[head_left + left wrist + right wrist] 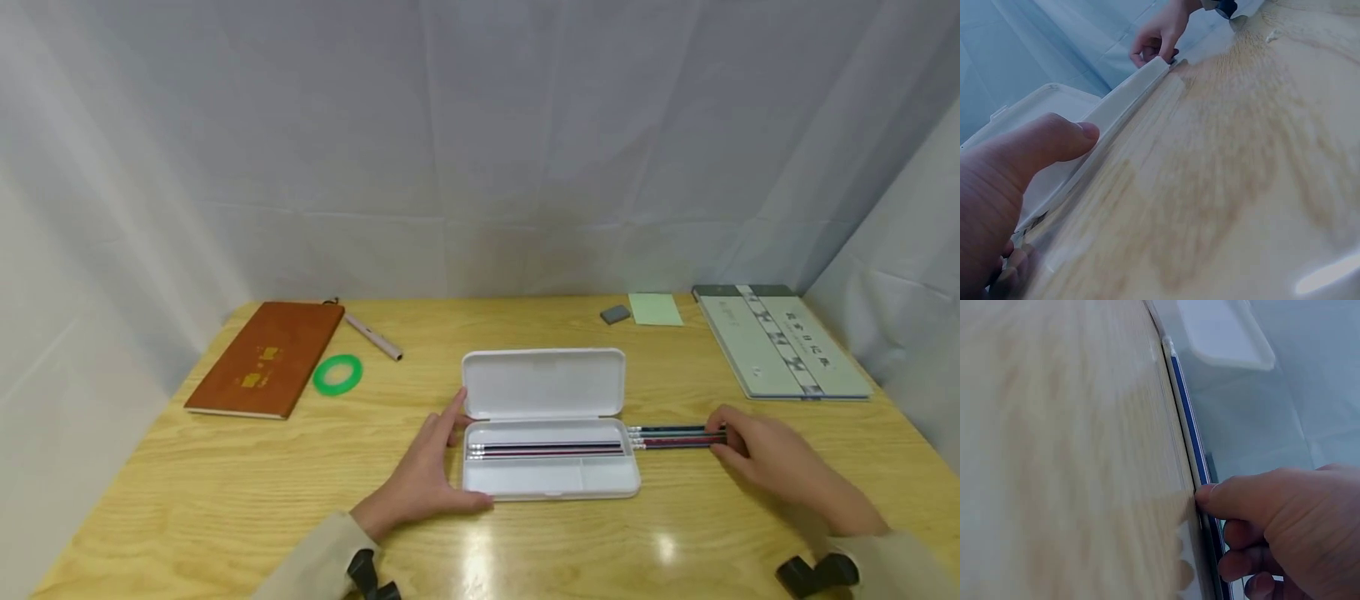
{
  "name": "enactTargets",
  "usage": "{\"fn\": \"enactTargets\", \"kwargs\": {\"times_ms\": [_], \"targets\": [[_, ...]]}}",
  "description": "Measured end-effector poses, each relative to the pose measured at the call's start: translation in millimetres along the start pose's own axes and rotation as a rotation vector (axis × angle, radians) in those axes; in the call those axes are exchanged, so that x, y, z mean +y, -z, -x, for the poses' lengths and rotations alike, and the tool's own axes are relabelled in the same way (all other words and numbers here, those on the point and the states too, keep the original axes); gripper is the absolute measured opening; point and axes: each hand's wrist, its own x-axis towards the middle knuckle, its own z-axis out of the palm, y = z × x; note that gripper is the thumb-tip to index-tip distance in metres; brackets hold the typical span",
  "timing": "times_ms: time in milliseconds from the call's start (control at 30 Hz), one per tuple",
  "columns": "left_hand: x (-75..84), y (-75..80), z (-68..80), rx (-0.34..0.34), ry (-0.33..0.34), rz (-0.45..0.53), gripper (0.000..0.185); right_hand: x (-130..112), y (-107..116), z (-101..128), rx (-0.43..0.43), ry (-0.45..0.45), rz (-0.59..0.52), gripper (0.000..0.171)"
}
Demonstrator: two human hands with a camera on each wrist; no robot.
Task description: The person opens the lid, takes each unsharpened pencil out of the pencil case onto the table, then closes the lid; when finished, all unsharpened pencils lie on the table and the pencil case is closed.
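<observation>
A white pencil case [522,479] lies on the table with its lid [543,383] raised at the back. Several pencils [551,450] lie side by side in its rear compartment. My left hand [423,475] holds the case's left end, thumb [1063,140] along the front edge and fingers at the back corner. Against the right end of the case lies a second bunch of pencils [671,437], dark, green and red, ferrule ends toward the case. My right hand [776,458] pinches their far ends between thumb and fingers; in the right wrist view the thumb [1229,494] presses a blue pencil [1188,419].
To the left lie a brown notebook [266,358], a green tape ring [337,375] and a pale pen-like stick [373,337]. At the back right are a grey eraser [615,314], a light green sticky note pad [656,309] and a pale green notebook [780,342]. White curtains [487,150] enclose the table.
</observation>
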Motion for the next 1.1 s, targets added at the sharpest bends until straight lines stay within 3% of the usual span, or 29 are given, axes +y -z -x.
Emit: {"fn": "enactTargets", "kwargs": {"times_ms": [100,367,600,867,1100], "targets": [[0.1,0.7,0.3,-0.006,0.000,-0.001,0.136,-15,0,-10,-0.044,0.010,-0.019,0.022],[0.2,1.9,0.1,0.013,-0.016,-0.004,0.136,-68,-10,-45,-0.064,0.208,-0.159,0.016],[0.3,0.2,-0.5,-0.013,0.015,0.014,0.136,-100,-29,-77,-0.155,0.257,-0.107,0.009],[2.4,0.3,0.8,-0.015,0.029,0.016,0.136,-122,-47,-96,-0.135,0.289,-0.021,0.004],[0.9,-0.2,1.2,0.001,-0.002,-0.009,0.135,-126,-45,-100,-0.136,0.293,-0.022,0.005]]}}
